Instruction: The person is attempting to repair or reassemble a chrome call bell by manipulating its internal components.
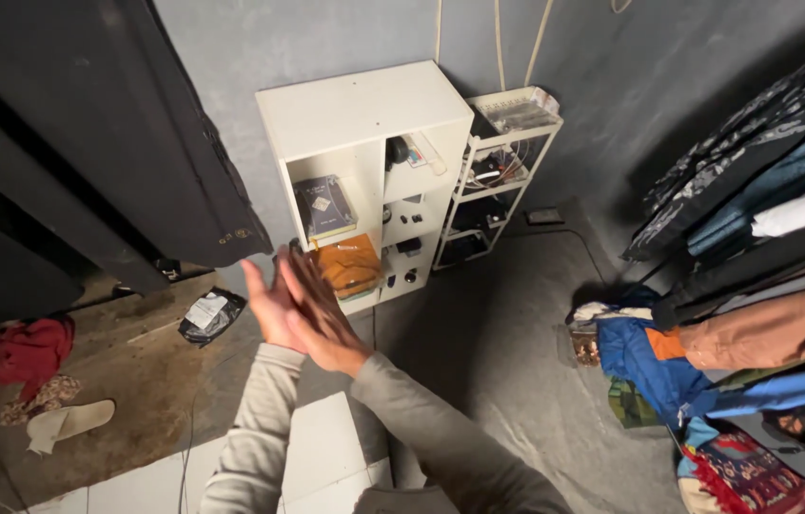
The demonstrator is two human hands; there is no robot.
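1. Two hands meet palm to palm at the centre of the view, fingers straight and spread flat; the left hand [269, 306] lies behind the right hand [322, 314], and neither holds anything. Both sleeves are light grey.
2. One white shelf unit [364, 124] stands just beyond the fingertips, against the wall and apart from the hands. One dark book [323, 207] leans in its upper left compartment; one orange bundle [349, 265] fills the compartment below, the thing nearest the fingers.
3. One smaller white rack [507, 143] stands touching the unit's right side, holding cables and small devices too cluttered to count.
4. One dark plastic packet [210, 314] lies on the floor left of the hands; one pale slipper [68, 424] and one red cloth [22, 347] lie farther left.
5. Grey walls meet in a corner; the floor is grey matting, bare and stained at left, with white tiles [322, 447] beneath the arms. Hanging garments [764, 228] line the right edge.
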